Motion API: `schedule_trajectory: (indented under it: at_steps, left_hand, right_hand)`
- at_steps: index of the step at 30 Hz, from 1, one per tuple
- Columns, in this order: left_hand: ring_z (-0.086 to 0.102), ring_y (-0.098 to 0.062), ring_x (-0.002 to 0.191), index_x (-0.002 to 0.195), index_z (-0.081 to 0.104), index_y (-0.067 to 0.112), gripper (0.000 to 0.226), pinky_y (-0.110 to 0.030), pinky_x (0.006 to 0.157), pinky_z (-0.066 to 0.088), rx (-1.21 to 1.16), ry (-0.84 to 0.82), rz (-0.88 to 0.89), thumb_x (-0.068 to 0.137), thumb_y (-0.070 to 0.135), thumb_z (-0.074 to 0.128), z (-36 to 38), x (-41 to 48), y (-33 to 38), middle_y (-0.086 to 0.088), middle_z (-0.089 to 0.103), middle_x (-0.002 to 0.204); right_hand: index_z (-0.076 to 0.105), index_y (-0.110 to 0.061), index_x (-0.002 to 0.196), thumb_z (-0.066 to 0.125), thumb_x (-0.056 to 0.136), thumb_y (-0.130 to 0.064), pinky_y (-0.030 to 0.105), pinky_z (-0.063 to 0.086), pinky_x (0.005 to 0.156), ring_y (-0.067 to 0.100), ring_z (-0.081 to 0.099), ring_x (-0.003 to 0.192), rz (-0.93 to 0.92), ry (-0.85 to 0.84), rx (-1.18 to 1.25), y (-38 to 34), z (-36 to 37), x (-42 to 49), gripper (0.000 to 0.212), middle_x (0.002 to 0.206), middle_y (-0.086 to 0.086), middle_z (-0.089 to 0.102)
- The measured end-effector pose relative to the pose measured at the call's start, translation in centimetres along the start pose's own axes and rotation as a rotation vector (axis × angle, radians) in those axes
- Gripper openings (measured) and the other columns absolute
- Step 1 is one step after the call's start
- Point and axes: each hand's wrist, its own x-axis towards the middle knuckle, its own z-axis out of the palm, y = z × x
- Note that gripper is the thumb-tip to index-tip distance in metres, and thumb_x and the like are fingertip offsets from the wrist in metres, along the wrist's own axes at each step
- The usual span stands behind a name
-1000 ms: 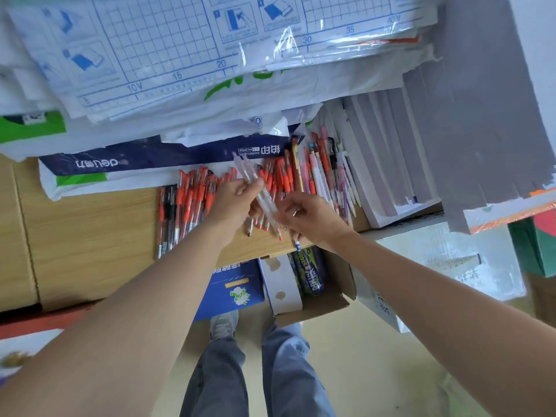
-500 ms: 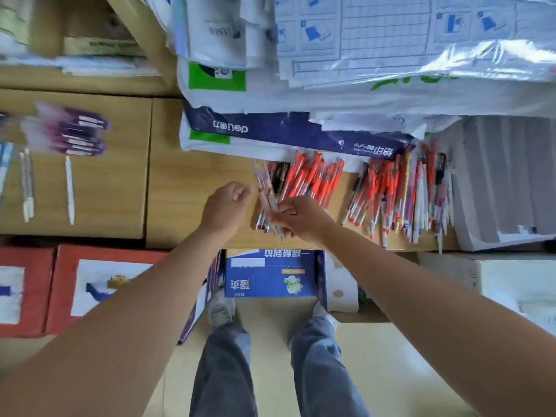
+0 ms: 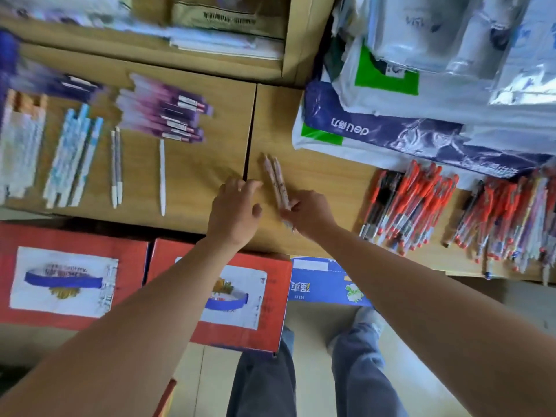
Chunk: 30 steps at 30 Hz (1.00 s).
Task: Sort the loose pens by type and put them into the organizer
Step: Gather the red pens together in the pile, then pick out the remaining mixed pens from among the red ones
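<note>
Motion blur smears the purple pens (image 3: 168, 118) and pale blue pens (image 3: 72, 164) on the left of the bench (image 3: 325, 179); the red pens (image 3: 412, 206) run out of frame at the right; the two pink pens (image 3: 275, 182) vanish at their near ends under the right hand (image 3: 310, 213), whose fingers (image 3: 291, 207) pinch them; the left hand (image 3: 233, 212) sits just beside them, loosely spread, holding nothing.

Two pink pens (image 3: 276, 183), three slim white pens (image 3: 162, 176), two red boxes (image 3: 69, 275) and one blue box (image 3: 323, 285) were counted; purple pens (image 3: 168, 115) and orange pens (image 3: 412, 200) were heaped too thickly to be numbered.
</note>
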Motion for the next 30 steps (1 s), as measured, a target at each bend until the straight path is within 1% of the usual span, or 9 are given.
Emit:
schedule_trajectory:
  at_steps: [3,6,9,11,17,20,23,27,30]
  left_hand:
    - [0.046,-0.028,0.116,0.135,0.046,0.018,0.048,-0.04,0.093,0.045,-0.06,-0.017,0.036,0.088,0.016,0.056,0.3,0.4,-0.8,-0.01,0.048,0.119]
    - [0.049,-0.025,0.111,0.136,0.045,0.018,0.047,-0.038,0.088,0.048,-0.103,0.005,0.031,0.09,0.017,0.055,0.2,0.5,-0.6,-0.01,0.046,0.12]
    - [0.051,-0.025,0.113,0.137,0.042,0.015,0.045,-0.036,0.09,0.047,-0.155,-0.001,0.042,0.094,0.017,0.053,-0.1,0.8,0.1,-0.012,0.045,0.127]
    - [0.053,-0.027,0.111,0.138,0.041,0.014,0.046,-0.035,0.089,0.046,-0.177,-0.025,0.057,0.094,0.017,0.053,-0.2,1.0,0.5,-0.013,0.045,0.127]
    - [0.057,-0.027,0.098,0.139,0.042,0.018,0.05,-0.025,0.073,0.039,-0.17,-0.008,0.057,0.092,0.018,0.058,-0.7,1.6,0.3,-0.012,0.046,0.122]
    - [0.057,-0.029,0.098,0.138,0.043,0.018,0.048,-0.03,0.074,0.042,-0.155,-0.007,0.059,0.092,0.019,0.057,-0.8,1.7,0.3,-0.013,0.046,0.121]
    - [0.055,-0.032,0.103,0.134,0.046,0.013,0.046,-0.039,0.079,0.046,-0.097,0.008,0.054,0.09,0.018,0.058,-0.7,1.8,0.8,-0.015,0.046,0.12]
    - [0.052,-0.037,0.101,0.124,0.053,0.006,0.043,-0.045,0.08,0.047,0.031,0.136,0.054,0.082,0.011,0.061,-0.3,1.8,3.0,-0.02,0.048,0.115]
    - [0.054,-0.037,0.098,0.112,0.06,0.007,0.036,-0.046,0.083,0.046,0.038,0.221,0.185,0.076,0.003,0.06,0.7,1.7,6.7,-0.019,0.052,0.107]
  right_hand:
    - [0.053,-0.013,0.092,0.072,0.076,-0.018,0.034,0.049,0.064,0.03,0.062,0.078,-0.022,0.108,-0.004,-0.4,0.9,0.0,0.026,0.087,0.01,0.069]
    - [0.045,-0.011,0.104,0.07,0.079,-0.03,0.042,0.05,0.067,0.031,0.06,0.078,-0.075,0.185,-0.071,-0.3,1.1,0.1,0.04,0.09,0.011,0.066]
    - [0.048,-0.01,0.104,0.062,0.088,-0.024,0.044,0.051,0.068,0.034,0.061,0.081,-0.12,0.249,-0.067,-0.1,0.6,0.4,0.026,0.092,0.012,0.065]
    - [0.054,-0.01,0.105,0.062,0.089,-0.019,0.041,0.052,0.068,0.031,0.063,0.082,-0.132,0.257,-0.071,0.0,0.4,0.5,0.02,0.093,0.011,0.067]
    - [0.06,-0.011,0.101,0.066,0.086,-0.019,0.04,0.053,0.073,0.028,0.066,0.082,-0.132,0.195,0.041,-1.2,1.9,0.6,0.018,0.087,0.008,0.07]
    - [0.061,-0.01,0.1,0.063,0.086,-0.016,0.038,0.052,0.074,0.028,0.065,0.082,-0.136,0.192,0.078,-1.1,1.6,0.7,0.015,0.083,0.004,0.068]
    - [0.061,-0.013,0.1,0.059,0.088,-0.013,0.039,0.054,0.071,0.023,0.062,0.073,-0.156,0.159,0.115,0.4,-0.2,0.3,0.012,0.075,-0.006,0.059]
    - [0.062,-0.015,0.101,0.056,0.09,-0.01,0.024,0.049,0.06,0.01,0.059,0.062,-0.2,0.204,0.117,4.0,-3.9,-1.0,0.013,0.072,-0.012,0.057]
    - [0.063,-0.012,0.103,0.055,0.093,-0.01,0.014,0.045,0.05,0.003,0.057,0.054,-0.184,0.252,0.126,7.4,-6.7,-2.6,0.012,0.069,-0.014,0.057]
